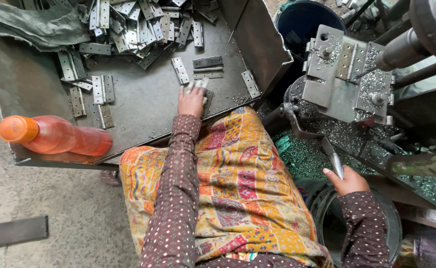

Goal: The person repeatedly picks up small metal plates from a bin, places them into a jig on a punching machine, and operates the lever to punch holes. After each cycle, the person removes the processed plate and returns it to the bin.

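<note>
My left hand (191, 101) reaches onto the metal tray (143, 114) and is closed on a small stack of metal hinges (198, 85) at the tray's near edge. My right hand (348, 180) grips the shiny lever handle (335, 164) of the drilling machine. One hinge (348, 61) sits clamped in the machine's steel jig (337, 74), under the drill spindle (401, 49). A heap of loose hinges (138, 27) fills the far end of the tray, and a few lie scattered near my left hand.
An orange plastic bottle (54, 136) lies on the tray's left edge. A blue bucket (302, 22) stands behind the tray's raised side. Metal shavings (322, 149) cover the machine bed. A patterned cloth (237, 188) covers my lap, and a dark round bin (377, 228) sits lower right.
</note>
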